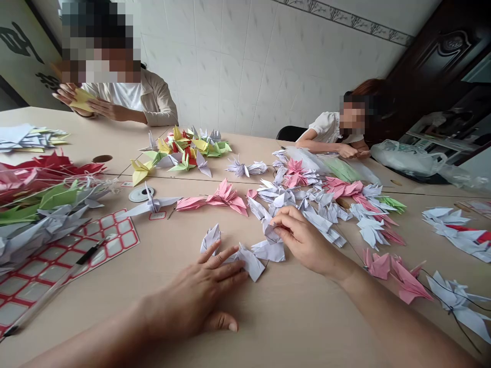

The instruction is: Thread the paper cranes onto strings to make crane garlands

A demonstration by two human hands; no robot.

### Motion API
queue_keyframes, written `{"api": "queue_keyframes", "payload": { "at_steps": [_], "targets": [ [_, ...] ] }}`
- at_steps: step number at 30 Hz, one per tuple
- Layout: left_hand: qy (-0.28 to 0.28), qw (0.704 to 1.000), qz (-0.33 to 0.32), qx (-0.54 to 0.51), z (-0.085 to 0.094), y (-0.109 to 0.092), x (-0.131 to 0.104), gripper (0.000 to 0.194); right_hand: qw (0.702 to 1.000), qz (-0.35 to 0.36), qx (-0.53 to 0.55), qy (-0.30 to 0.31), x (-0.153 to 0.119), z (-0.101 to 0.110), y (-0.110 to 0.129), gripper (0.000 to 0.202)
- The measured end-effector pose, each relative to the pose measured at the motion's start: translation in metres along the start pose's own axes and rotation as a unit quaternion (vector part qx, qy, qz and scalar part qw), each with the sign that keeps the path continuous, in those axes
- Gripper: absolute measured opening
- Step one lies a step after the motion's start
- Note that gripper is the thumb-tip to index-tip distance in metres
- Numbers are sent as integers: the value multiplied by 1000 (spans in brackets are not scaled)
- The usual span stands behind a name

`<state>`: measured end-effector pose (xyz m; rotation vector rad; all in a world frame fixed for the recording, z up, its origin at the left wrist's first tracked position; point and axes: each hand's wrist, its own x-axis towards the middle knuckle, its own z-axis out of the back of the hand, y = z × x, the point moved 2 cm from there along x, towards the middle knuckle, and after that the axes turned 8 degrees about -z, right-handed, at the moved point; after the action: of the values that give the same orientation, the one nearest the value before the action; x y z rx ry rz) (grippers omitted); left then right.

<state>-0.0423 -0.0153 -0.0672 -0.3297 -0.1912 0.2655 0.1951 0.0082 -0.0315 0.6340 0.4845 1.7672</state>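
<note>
My left hand (199, 289) lies on the table with its fingers spread, the fingertips touching a white folded paper crane (251, 263). Just past those fingers is another white folded paper piece (210, 237). My right hand (305, 243) has thumb and index finger pinched on a white paper crane (269, 229) at the near edge of a loose pile. A further white crane (270, 250) lies between the two hands. Beyond them sit pink paper cranes (215, 199) in a row, beside a heap of white cranes (291, 197).
Strung cranes (42, 225), a red-bordered label sheet (115, 237) and a pen (57, 289) lie at left. Coloured cranes (187, 148) are heaped at the back. A person (157, 97) holds yellow paper; another person (322, 128) sits at right near plastic bags (408, 158).
</note>
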Motion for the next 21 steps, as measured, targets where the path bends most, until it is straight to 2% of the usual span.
{"api": "queue_keyframes", "payload": {
  "at_steps": [3,7,9,14,21],
  "targets": [
    [-4,1000,-3,2,-1,0,-1,72,999,-29,17,35,-1,0,-3,21],
    [8,1000,2,-2,-2,1,-1,72,988,-84,-7,129,-7,-7,-7,39],
    [24,1000,8,-3,-4,2,-1,72,983,-103,-28,152,-9,-13,-11,47],
    [25,1000,7,-11,-4,2,0,72,981,-133,-53,133,-12,-22,-19,45],
    [8,1000,5,-20,-4,1,0,71,977,-149,-36,148,-11,-15,-20,24]
  ]
}}
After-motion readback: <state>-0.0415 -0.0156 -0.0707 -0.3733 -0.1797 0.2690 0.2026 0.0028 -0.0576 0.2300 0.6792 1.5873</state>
